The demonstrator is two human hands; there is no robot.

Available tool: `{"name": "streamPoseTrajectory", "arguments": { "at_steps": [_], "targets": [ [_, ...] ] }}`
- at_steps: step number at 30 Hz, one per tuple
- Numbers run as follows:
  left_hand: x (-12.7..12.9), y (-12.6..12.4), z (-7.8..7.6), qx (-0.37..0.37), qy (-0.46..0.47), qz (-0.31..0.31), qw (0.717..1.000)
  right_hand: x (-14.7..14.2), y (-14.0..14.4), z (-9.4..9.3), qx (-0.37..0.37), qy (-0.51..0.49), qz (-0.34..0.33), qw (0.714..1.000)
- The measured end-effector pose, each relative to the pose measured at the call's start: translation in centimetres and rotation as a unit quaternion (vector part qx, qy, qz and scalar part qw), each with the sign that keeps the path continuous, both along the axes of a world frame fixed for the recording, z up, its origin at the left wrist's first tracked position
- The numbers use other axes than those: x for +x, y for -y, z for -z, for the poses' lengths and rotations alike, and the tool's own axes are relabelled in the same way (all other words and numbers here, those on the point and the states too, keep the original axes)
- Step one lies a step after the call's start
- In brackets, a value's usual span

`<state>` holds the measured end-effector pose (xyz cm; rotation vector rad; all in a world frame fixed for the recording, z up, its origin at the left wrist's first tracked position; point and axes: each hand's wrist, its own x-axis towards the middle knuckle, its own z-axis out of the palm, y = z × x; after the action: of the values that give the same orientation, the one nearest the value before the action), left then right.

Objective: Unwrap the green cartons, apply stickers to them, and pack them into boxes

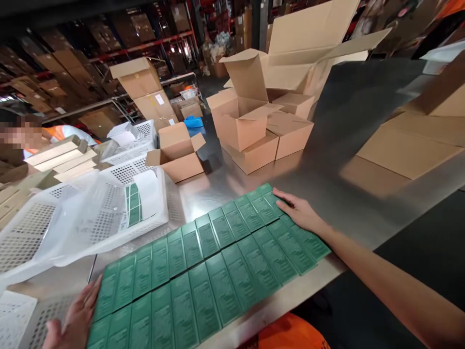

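Observation:
Two long rows of flat green packets [203, 261], overlapping like shingles, lie on the metal table in front of me. At the left end of the rows, my left hand [74, 315] rests with its fingers stretched along the edge and the thumb apart. My right hand [300, 211] is at the far right end, its fingers extended against the last packets of the back row. Neither hand is wrapped round a packet. Small print on the packets is too blurred to read.
White perforated baskets [167, 208] stand left, one holding green-printed sheets [133, 203]. Behind are an open small carton [181, 165], stacked cartons [250, 150] and a large open carton [308, 34]. More cardboard [410, 145] lies right. Another person [54, 135] is at the far left.

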<state>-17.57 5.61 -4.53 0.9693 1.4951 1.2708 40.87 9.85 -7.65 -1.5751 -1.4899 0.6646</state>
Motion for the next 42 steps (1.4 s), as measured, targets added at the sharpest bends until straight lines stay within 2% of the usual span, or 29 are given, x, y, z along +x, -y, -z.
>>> {"name": "streamPoseTrajectory", "arguments": {
  "at_steps": [3, 5, 8, 11, 14, 16, 18, 19, 20, 21, 23, 25, 28, 31, 36, 38, 40, 42],
  "targets": [
    [2.3, -0.6, 0.8, 0.029, 0.058, -0.075, 0.995, 2.8, -0.1, -1.1, 0.002, 0.066, -0.011, 0.998],
    [3.8, -1.1, 1.5, 0.035, 0.095, -0.090, 0.991, 5.0, -0.1, -1.6, 0.002, 0.163, -0.032, 0.986],
    [6.0, -1.8, 2.6, 0.041, 0.112, -0.085, 0.989, 8.1, 0.2, -1.6, 0.001, 0.295, -0.052, 0.954],
    [8.0, -2.4, 3.7, 0.064, 0.043, -0.046, 0.996, 10.5, 0.3, -1.2, 0.003, 0.360, -0.042, 0.932],
    [8.7, -2.7, 4.1, 0.073, -0.002, -0.030, 0.997, 11.5, -0.1, -1.2, 0.012, 0.420, -0.050, 0.906],
    [8.4, -2.6, 3.8, 0.069, -0.018, -0.017, 0.997, 11.5, -0.5, -1.7, 0.022, 0.439, -0.067, 0.896],
    [7.9, -2.1, 3.0, 0.075, -0.084, 0.017, 0.993, 11.3, -0.3, -2.4, 0.030, 0.452, -0.073, 0.889],
    [7.7, -1.8, 2.4, 0.083, -0.142, 0.044, 0.985, 11.1, 0.0, -2.8, 0.033, 0.457, -0.071, 0.886],
    [7.6, -1.4, 1.9, 0.102, -0.260, 0.081, 0.957, 10.9, 0.4, -3.1, 0.033, 0.456, -0.072, 0.886],
    [7.7, -1.1, 1.5, 0.120, -0.374, 0.116, 0.912, 10.6, 1.0, -3.3, 0.031, 0.455, -0.073, 0.887],
    [8.4, -0.5, 1.1, 0.142, -0.519, 0.175, 0.825, 10.0, 2.1, -3.3, 0.018, 0.424, -0.102, 0.900],
    [9.6, 0.0, 1.3, 0.151, -0.579, 0.231, 0.768, 9.5, 3.0, -2.8, 0.003, 0.417, -0.112, 0.902],
    [11.6, 0.6, 1.9, 0.156, -0.612, 0.290, 0.719, 9.1, 3.7, -1.9, -0.006, 0.413, -0.101, 0.905],
    [12.3, 0.6, 2.2, 0.144, -0.623, 0.295, 0.710, 9.3, 3.8, -1.7, -0.001, 0.400, -0.091, 0.912],
    [12.5, 0.3, 1.3, 0.150, -0.583, 0.278, 0.749, 8.8, 3.7, -3.2, -0.016, 0.408, -0.103, 0.907],
    [13.9, 0.3, 0.2, 0.169, -0.583, 0.277, 0.745, 6.7, 3.5, -4.2, -0.016, 0.419, -0.100, 0.902],
    [16.1, 0.0, -0.8, 0.189, -0.582, 0.304, 0.730, 3.2, 3.4, -5.0, 0.004, 0.420, -0.111, 0.901],
    [18.6, -0.5, -1.5, 0.194, -0.579, 0.356, 0.707, -1.2, 3.5, -5.6, 0.025, 0.419, -0.169, 0.892]
  ]
}}
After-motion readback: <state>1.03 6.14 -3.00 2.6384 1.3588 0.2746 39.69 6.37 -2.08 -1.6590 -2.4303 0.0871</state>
